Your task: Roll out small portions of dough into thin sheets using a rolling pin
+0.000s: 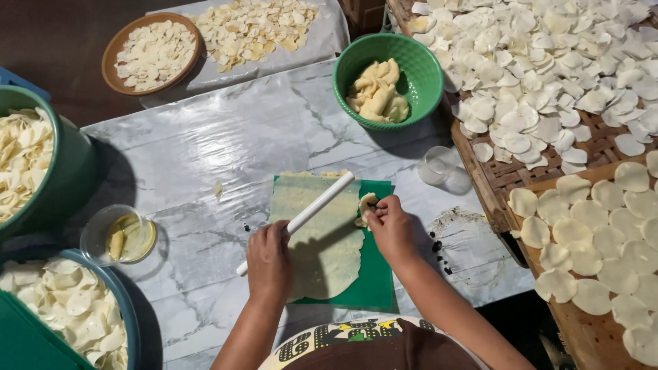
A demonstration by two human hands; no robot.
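dough sheet flat on green mat, counter near edge | left hand closed on white rolling pin, angled across sheet | right hand pinching dough piece at sheet's right edge | roll evenly, steady pressure | green bowl of dough far side

A single camera sits on the person's head and looks steeply down, almost straight from above, onto the marble-patterned bench. It faces forward and away from the body, so the person's shirt shows at the bottom edge and both forearms reach up into the frame from there. The view is close, at arm's length, with the green mat near the centre. The woven drying rack runs off the right edge, and tubs are cut off at the left.
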